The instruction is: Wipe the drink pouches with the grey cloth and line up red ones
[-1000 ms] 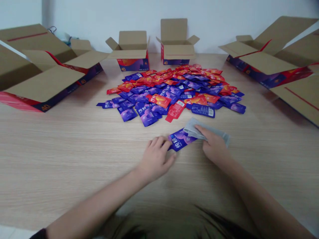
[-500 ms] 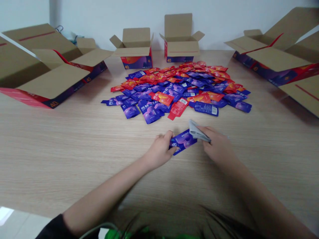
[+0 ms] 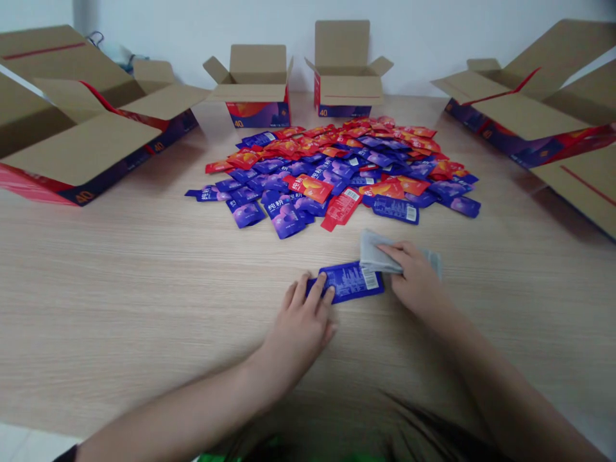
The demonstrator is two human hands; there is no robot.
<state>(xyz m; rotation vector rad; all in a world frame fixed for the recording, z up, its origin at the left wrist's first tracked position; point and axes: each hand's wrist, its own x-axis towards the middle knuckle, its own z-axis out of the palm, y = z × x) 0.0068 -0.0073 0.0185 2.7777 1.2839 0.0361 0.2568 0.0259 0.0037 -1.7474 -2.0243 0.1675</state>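
Note:
A purple sachet (image 3: pixel 350 282) lies flat on the wooden table (image 3: pixel 120 282), its printed back side with a white barcode facing up. My left hand (image 3: pixel 303 324) rests with its fingertips pressing on the sachet's left end, fingers stretched out. My right hand (image 3: pixel 412 277) sits just to the right of the sachet, its fingers closed on a folded grey cloth (image 3: pixel 380 255) that touches the sachet's right end. Behind both hands spreads a pile of purple and red sachets (image 3: pixel 337 170).
Two small open cardboard boxes (image 3: pixel 256 86) (image 3: pixel 345 77) stand at the back by the wall. Large open cartons lie at the left (image 3: pixel 81 128) and at the right (image 3: pixel 539 109). The table's near edge runs just under my forearms.
The purple sachet has been turned over, from its picture side to its barcode side, and now lies flat. My left hand went from pinching it to pressing on it.

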